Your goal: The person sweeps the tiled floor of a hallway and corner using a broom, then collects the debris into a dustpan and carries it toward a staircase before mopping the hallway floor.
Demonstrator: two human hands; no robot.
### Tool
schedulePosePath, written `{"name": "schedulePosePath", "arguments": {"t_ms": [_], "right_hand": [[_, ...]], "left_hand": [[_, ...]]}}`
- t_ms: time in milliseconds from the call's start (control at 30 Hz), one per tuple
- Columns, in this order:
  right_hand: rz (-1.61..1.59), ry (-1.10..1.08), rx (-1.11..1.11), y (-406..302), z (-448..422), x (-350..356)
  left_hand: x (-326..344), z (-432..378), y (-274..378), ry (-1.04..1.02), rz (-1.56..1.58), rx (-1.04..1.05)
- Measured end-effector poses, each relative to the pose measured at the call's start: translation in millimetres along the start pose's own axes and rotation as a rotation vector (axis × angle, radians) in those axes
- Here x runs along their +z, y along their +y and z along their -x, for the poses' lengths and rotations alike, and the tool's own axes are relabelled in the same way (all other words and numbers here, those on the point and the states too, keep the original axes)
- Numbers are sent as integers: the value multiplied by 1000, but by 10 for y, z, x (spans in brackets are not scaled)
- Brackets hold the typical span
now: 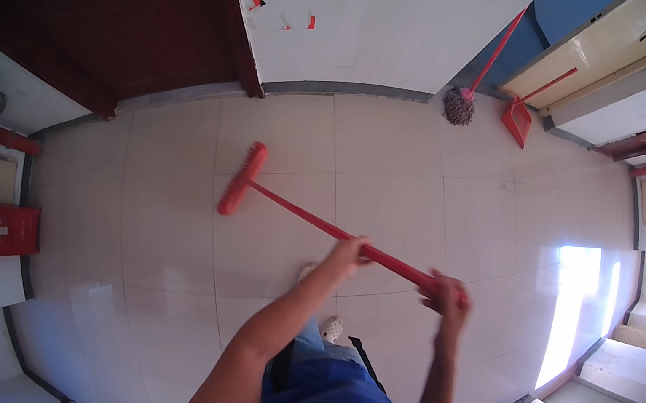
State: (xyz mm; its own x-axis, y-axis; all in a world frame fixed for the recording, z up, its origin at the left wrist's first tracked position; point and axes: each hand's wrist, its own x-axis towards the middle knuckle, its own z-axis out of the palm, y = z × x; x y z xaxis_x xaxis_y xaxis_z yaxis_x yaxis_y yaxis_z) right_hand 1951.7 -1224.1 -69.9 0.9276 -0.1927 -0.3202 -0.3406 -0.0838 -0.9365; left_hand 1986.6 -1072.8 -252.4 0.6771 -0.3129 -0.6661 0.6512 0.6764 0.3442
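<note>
A red push broom slants across the view, its bristled head point(243, 178) over the tiled floor to the upper left. My left hand point(350, 256) is closed around the middle of its red handle point(306, 214). Farther back, my right hand point(446, 296) grips the handle near its top end, and looks slightly blurred. The bristles face up and left, away from my feet. Whether they touch the tiles I cannot tell.
A string mop point(459, 106) leans in the corner at upper right, beside a red long-handled dustpan point(519, 122). A red bin point(12, 226) stands by the left wall. A dark red door point(167, 35) and a white wall point(368, 14) lie ahead. My patterned shoe point(332, 328) is below the broom.
</note>
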Motion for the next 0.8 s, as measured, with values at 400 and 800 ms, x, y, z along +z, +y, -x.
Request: {"name": "schedulePosePath", "arguments": {"t_ms": [400, 800], "right_hand": [[-26, 56, 274, 542, 32, 105], [273, 551, 137, -586, 702, -1071]], "left_hand": [[-249, -418, -231, 289, -194, -99], [1314, 196, -1007, -266, 133, -593]]}}
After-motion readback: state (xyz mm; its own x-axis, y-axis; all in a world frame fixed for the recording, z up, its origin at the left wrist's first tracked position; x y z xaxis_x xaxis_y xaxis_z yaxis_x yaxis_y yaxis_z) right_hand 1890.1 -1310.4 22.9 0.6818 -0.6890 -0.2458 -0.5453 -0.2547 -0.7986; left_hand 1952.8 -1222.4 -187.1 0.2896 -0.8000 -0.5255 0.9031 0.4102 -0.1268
